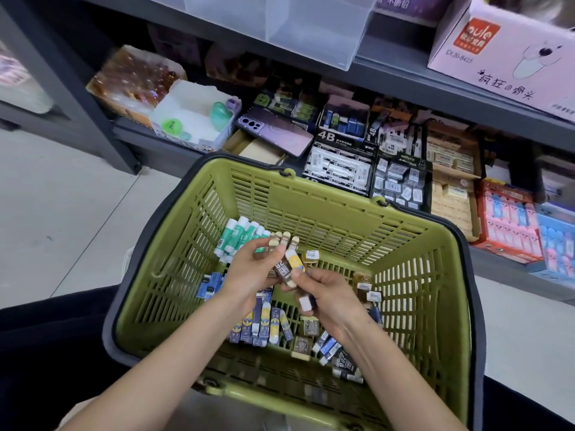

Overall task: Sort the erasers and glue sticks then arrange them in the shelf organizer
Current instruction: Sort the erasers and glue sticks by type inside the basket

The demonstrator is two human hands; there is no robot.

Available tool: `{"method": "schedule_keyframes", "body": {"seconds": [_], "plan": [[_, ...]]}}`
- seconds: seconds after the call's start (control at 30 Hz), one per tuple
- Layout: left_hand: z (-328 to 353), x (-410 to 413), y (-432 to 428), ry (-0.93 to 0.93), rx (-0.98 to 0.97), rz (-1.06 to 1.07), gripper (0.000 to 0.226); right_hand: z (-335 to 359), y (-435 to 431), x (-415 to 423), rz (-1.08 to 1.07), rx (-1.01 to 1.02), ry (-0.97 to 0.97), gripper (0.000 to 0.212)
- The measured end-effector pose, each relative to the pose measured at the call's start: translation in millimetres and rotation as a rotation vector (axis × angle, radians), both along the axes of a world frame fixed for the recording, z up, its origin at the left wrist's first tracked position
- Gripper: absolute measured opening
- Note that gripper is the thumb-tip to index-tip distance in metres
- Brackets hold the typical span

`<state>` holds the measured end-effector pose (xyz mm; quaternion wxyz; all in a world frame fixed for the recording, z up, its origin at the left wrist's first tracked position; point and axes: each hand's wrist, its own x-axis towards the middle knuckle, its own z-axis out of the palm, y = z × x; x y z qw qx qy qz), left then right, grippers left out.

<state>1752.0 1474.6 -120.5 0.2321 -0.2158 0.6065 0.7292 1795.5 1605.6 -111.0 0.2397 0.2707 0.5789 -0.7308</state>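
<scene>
Erasers in brown sleeves [282, 270] crowded the pinching fingers of left hand [249, 272] and right hand [329, 295], so one might have slipped into the green plastic basket [326, 213].

I log: slatted plastic basket [311, 197] olive-green, its looped handle [477, 321] dark grey. Cylindrical glue sticks [241, 234] white with green labels. Flat wrapped erasers [264, 318] navy with yellow patches. Brown-sleeved block erasers [284, 270], white 2B print.

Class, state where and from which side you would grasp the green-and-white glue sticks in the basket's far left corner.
Likely from above, as the basket walls block the sides. The glue sticks lie side by side, so pinch across the row's middle, fingers on the outermost sticks.
</scene>
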Motion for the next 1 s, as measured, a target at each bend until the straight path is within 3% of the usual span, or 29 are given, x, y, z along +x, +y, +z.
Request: {"method": "schedule_keyframes", "body": {"seconds": [0.13,0.23,0.33,0.47,0.73,0.83,1.0], "plan": [[-2.8,-6.5,-3.5,-0.113,0.013,0.013,0.022,-9.7,-0.8,-3.3,-0.004,0.015,-0.063,0.013],[-7.7,-20.6,-11.6,-0.221,0.056,0.107,0.017,-25.6,7.5,-11.8,-0.255,-0.049,-0.199,0.015],[-16.1,-35.0,-17.2,-0.193,-0.046,0.062,0.019,-46.2,19.2,-20.5,-0.411,0.014,-0.337,0.022],[-31.0,-48.2,-13.5,-0.125,-0.188,0.028,0.023,-66.3,25.9,-32.3,-0.455,0.111,-0.414,0.015],[-59.1,-66.2,10.8,0.207,-0.671,-0.289,0.029,-98.3,7.0,-59.1,-0.492,0.199,-0.356,0.017],[-65.0,-72.3,18.9,0.231,-0.724,-0.333,0.03,-108.2,-0.4,-61.3,-0.527,0.326,-0.347,0.026],[-72.8,-72.7,22.8,0.217,-0.716,-0.316,0.028,-106.6,-6.4,-62.1,-0.608,0.243,-0.232,0.02]]}}
